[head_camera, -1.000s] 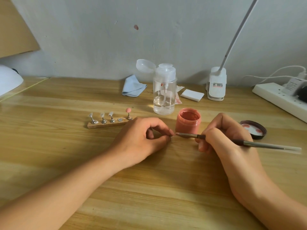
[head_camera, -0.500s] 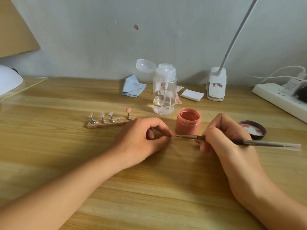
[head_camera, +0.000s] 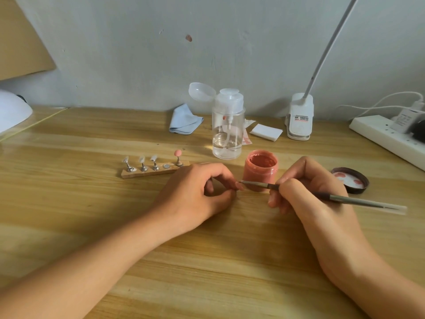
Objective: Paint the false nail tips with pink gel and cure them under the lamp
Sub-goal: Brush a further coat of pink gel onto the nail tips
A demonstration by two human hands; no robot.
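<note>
My left hand (head_camera: pixel 195 192) rests on the table and pinches a small pink nail tip (head_camera: pixel 240 186) between thumb and forefinger; the tip is mostly hidden. My right hand (head_camera: pixel 310 192) grips a thin brush (head_camera: pixel 358 201) like a pen, and its bristle end touches the pinched tip. Just behind the brush stands the open jar of pink gel (head_camera: pixel 261 169). The wooden holder strip (head_camera: pixel 149 173) lies to the left. It carries three clear tips on metal stands, one painted pink tip (head_camera: pixel 178 153) and one bare magnet spot.
The jar's dark lid (head_camera: pixel 350 180) lies upside down at the right. Behind are a clear pump bottle (head_camera: pixel 227 134), a blue cloth (head_camera: pixel 185 120), a white pad (head_camera: pixel 265 131), a clip desk lamp (head_camera: pixel 299 118) and a power strip (head_camera: pixel 386 137). A white domed lamp (head_camera: pixel 11 111) sits far left.
The brush end shifted very slightly against the pinched tip. Both hands stay in the same place.
</note>
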